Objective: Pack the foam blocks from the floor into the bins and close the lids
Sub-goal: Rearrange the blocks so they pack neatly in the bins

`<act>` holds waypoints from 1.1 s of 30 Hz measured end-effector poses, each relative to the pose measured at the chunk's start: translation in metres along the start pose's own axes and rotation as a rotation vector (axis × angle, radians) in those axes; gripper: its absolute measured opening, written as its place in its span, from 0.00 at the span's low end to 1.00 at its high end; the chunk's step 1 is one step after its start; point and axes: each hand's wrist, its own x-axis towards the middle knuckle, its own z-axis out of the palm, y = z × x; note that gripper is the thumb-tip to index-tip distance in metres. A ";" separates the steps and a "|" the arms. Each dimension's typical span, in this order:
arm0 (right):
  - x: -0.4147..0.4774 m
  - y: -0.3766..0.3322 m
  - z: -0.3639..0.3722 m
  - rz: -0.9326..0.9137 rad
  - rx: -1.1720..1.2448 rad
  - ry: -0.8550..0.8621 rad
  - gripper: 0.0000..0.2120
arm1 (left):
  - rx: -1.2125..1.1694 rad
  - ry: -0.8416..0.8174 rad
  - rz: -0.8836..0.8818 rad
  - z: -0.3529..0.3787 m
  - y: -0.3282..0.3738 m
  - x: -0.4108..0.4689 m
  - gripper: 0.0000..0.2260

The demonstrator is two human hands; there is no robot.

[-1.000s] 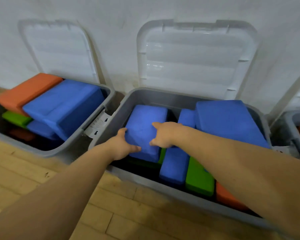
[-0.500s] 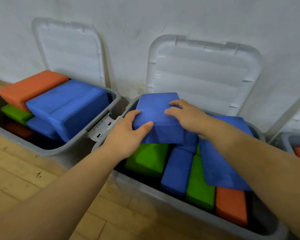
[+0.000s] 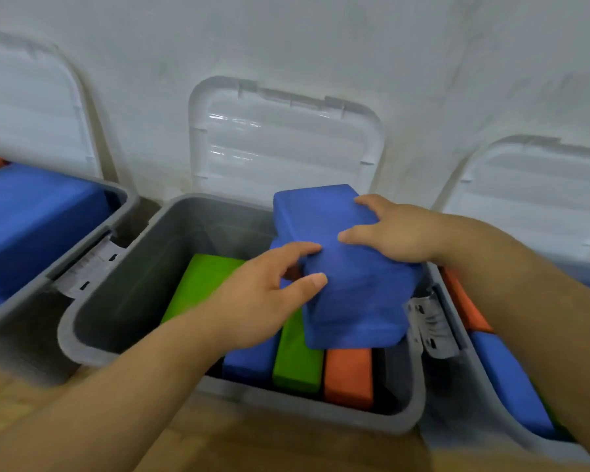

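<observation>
In the left bin (image 3: 125, 199) a big blue block (image 3: 38, 212) rises above the rim. The middle bin (image 3: 69, 335) has its lid (image 3: 283, 144) propped open, with a green block (image 3: 201, 284) lying flat inside. The left hand (image 3: 263, 301) clamps thumb and fingers on the near corner of the blue foam block (image 3: 348, 267), held tilted over the bin's right end. The right hand (image 3: 392, 233) presses spread fingers on top. Dropped askew onto the upright blocks there, I reckon it would stand above the rim and block the lid.
</observation>
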 end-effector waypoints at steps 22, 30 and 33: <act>0.016 -0.183 0.083 -0.366 0.097 -0.068 0.31 | 0.576 0.068 -0.316 -0.164 -0.110 -0.071 0.27; 0.061 -0.212 0.167 -0.079 -0.084 -0.290 0.33 | 0.375 0.061 -0.349 -0.155 -0.165 -0.085 0.30; 0.078 -0.210 0.200 0.037 -0.009 -0.324 0.28 | 0.377 0.092 -0.331 -0.152 -0.177 -0.084 0.30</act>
